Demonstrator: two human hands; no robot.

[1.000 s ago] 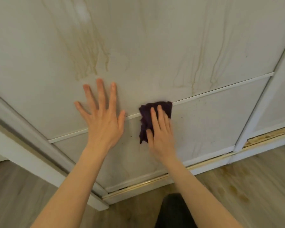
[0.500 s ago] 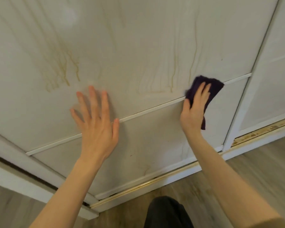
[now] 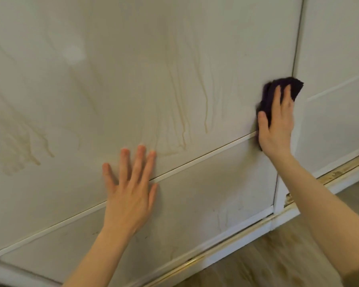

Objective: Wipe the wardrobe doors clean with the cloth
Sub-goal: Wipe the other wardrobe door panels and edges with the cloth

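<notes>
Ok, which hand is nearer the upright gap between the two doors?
Right. The right hand presses the cloth just beside the gap, the cloth overlapping it. The left hand lies flat on the door well to the left, lower down.

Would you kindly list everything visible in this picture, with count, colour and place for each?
wardrobe doors: two, off-white with yellowish drip stains, filling most of the view
trim strip: one, white, slanting across the left door
cloth: one, dark purple, at the seam between the doors
bottom track: one, white with worn gold edging, under the doors
floor: wood-look, brown, lower right
left hand: flat on the left door, fingers spread
right hand: pressing the cloth to the door
</notes>
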